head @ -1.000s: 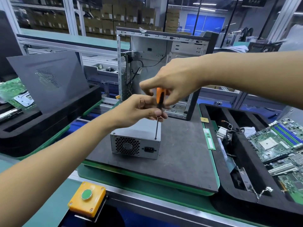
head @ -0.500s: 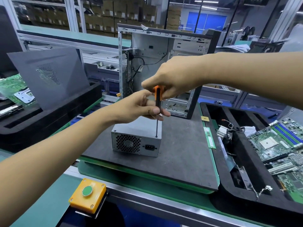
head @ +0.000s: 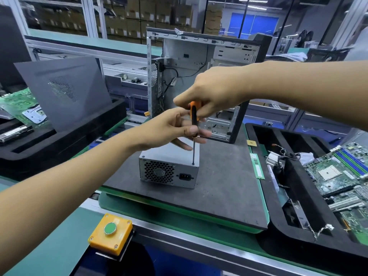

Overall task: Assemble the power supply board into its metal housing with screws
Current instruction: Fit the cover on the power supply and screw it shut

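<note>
- A big work room is seen, with stacks of brown boxes (head: 139,18) on shelves far at the back and a blue window behind them.
- A dark grey mat (head: 225,188) is laid on a green board on the work line, right in the middle.
- A small silver power box (head: 169,168) is set on the mat, near its front left part. A round fan grille and a black plug socket are shown on the side that faces the camera.
- An open metal computer case (head: 199,76) is stood upright on the mat behind the power box, a little apart from it.
- A screwdriver (head: 193,124) with an orange and black handle is held straight up and down. Its thin tip is put on the top of the power box, near the front right corner.
- The handle is pinched from above by the right hand (head: 211,92), with the fingers curled round it.
- The lower handle is pinched by the thumb and fingers of the left hand (head: 171,130), just above the power box.
- A yellow box with a green button (head: 110,234) is fixed at the front edge of the line.
- A black foam tray (head: 294,220) with green circuit boards (head: 342,176) is placed to the right of the mat.
- A grey side panel (head: 63,90) is leaned in another black tray on the left.
</note>
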Tool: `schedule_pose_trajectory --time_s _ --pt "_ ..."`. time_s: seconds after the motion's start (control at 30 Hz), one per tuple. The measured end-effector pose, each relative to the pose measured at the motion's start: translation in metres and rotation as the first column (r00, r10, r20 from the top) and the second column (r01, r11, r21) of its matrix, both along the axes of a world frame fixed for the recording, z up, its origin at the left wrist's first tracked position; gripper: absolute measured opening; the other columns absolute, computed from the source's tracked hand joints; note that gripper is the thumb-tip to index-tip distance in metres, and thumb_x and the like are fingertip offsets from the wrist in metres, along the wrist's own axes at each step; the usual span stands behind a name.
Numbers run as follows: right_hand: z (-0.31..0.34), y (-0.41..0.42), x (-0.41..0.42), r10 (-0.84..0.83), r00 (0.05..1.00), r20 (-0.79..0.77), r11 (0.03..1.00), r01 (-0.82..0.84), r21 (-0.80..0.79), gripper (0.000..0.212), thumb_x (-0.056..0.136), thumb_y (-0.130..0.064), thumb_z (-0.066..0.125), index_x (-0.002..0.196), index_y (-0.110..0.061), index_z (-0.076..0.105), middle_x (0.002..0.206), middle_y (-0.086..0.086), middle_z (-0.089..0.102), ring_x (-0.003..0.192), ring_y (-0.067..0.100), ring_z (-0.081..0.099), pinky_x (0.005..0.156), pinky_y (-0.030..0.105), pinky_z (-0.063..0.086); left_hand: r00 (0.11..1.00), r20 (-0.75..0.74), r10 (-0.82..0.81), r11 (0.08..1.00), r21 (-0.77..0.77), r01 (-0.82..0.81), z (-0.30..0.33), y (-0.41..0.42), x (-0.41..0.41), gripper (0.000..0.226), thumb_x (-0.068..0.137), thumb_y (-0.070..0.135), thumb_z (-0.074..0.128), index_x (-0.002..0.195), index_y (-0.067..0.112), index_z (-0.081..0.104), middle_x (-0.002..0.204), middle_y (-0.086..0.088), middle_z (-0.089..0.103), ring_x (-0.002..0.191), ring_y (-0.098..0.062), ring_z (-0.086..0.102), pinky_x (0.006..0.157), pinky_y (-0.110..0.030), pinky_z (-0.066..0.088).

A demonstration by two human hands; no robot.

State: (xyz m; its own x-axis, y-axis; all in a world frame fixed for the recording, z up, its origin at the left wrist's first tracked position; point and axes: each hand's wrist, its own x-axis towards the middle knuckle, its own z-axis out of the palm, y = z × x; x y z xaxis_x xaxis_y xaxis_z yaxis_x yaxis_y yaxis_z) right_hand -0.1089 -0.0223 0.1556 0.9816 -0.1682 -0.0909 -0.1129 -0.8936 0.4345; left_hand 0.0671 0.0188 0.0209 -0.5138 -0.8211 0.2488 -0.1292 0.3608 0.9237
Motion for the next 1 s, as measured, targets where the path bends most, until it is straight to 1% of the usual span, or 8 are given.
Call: schedule_pose_trajectory --time_s 0.07,0.17,0.23,0.37,0.5,0.67,0.9,1.0 --pt "0.000 0.001 0.001 -0.025 0.999 -0.020 1.000 0.025 -0.005 0.017 0.081 -0.046 0.052 0.085 -0.037 0.037 0.082 -0.048 0.048 0.077 -0.017 0.048 0.050 0.026 0.023 0.988 -0.044 0.145 0.984 -0.097 -0.149 -0.003 0.002 -0.006 0.029 0.085 0.034 0.084 0.103 0.015 0.072 0.111 -0.004 0.078 0.105 -0.023 0.075 0.084 -0.040 0.062" --pt "0.001 -0.002 -0.001 -0.051 0.998 -0.024 0.998 0.050 -0.045 0.030 0.076 -0.063 0.032 0.077 -0.035 0.044 0.078 -0.039 0.052 0.061 0.003 0.053 0.051 0.027 0.026 0.968 -0.080 0.239 0.953 -0.173 -0.250 -0.013 0.000 -0.015 0.025 0.079 0.039 0.088 0.083 0.018 0.076 0.101 -0.012 0.078 0.084 -0.021 0.074 0.084 -0.045 0.061" --pt "0.001 -0.003 -0.004 -0.063 0.997 -0.034 0.996 0.061 -0.059 0.025 0.076 -0.061 0.035 0.079 -0.038 0.045 0.076 -0.038 0.054 0.053 0.006 0.048 0.051 0.028 0.028 0.987 -0.084 0.133 0.983 -0.120 -0.143 -0.013 -0.001 -0.015 0.009 0.086 0.037 0.080 0.091 0.030 0.079 0.113 -0.023 0.074 0.098 -0.034 0.075 0.087 -0.041 0.062" --pt "0.000 0.001 -0.006 -0.023 1.000 0.006 1.000 0.023 0.004 0.027 0.076 -0.058 0.045 0.091 -0.039 0.034 0.061 -0.013 0.055 0.053 0.005 0.050 0.048 0.027 0.027 0.998 -0.053 -0.019 0.999 -0.046 0.017 -0.014 -0.005 0.000 0.032 0.099 0.021 0.061 0.131 0.013 0.062 0.117 -0.016 0.075 0.114 -0.040 0.069 0.097 -0.036 0.057" --pt "-0.004 0.001 -0.003 0.005 0.999 -0.038 0.999 -0.006 -0.036 0.019 0.073 -0.051 0.041 0.084 -0.035 0.038 0.083 -0.036 0.052 0.076 -0.006 0.049 0.049 0.027 0.023 0.999 -0.046 -0.023 1.000 0.006 0.023 -0.012 0.000 0.005 0.033 0.097 0.027 0.068 0.125 0.015 0.057 0.121 -0.015 0.074 0.115 -0.033 0.071 0.097 -0.041 0.059" --pt "-0.004 -0.002 -0.008 -0.027 1.000 0.004 0.994 0.027 -0.107 0.026 0.072 -0.062 0.034 0.072 -0.038 0.041 0.063 -0.013 0.056 0.052 0.010 0.047 0.050 0.026 0.025 0.982 -0.079 0.171 0.977 -0.114 -0.179 -0.017 0.001 -0.019 0.011 0.087 0.031 0.083 0.093 0.028 0.075 0.107 -0.015 0.077 0.095 -0.033 0.076 0.080 -0.040 0.060" --pt "-0.006 0.000 -0.005 -0.020 1.000 0.007 1.000 0.020 0.014 0.024 0.080 -0.036 0.054 0.086 -0.038 0.030 0.068 -0.016 0.055 0.061 0.008 0.051 0.049 0.028 0.024 0.999 0.001 -0.044 0.999 0.011 0.044 -0.013 -0.001 0.000 0.029 0.105 0.021 0.054 0.132 0.017 0.063 0.121 -0.011 0.075 0.112 -0.023 0.072 0.096 -0.033 0.057" --pt "-0.008 -0.004 -0.002 -0.052 0.999 -0.009 0.998 0.052 -0.035 0.017 0.074 -0.045 0.049 0.083 -0.033 0.041 0.075 -0.036 0.054 0.069 -0.001 0.052 0.050 0.027 0.021 0.999 -0.047 0.025 0.999 -0.033 -0.026 -0.006 0.001 0.001 0.039 0.091 0.030 0.077 0.126 0.017 0.065 0.122 -0.011 0.075 0.109 -0.031 0.074 0.092 -0.041 0.061"
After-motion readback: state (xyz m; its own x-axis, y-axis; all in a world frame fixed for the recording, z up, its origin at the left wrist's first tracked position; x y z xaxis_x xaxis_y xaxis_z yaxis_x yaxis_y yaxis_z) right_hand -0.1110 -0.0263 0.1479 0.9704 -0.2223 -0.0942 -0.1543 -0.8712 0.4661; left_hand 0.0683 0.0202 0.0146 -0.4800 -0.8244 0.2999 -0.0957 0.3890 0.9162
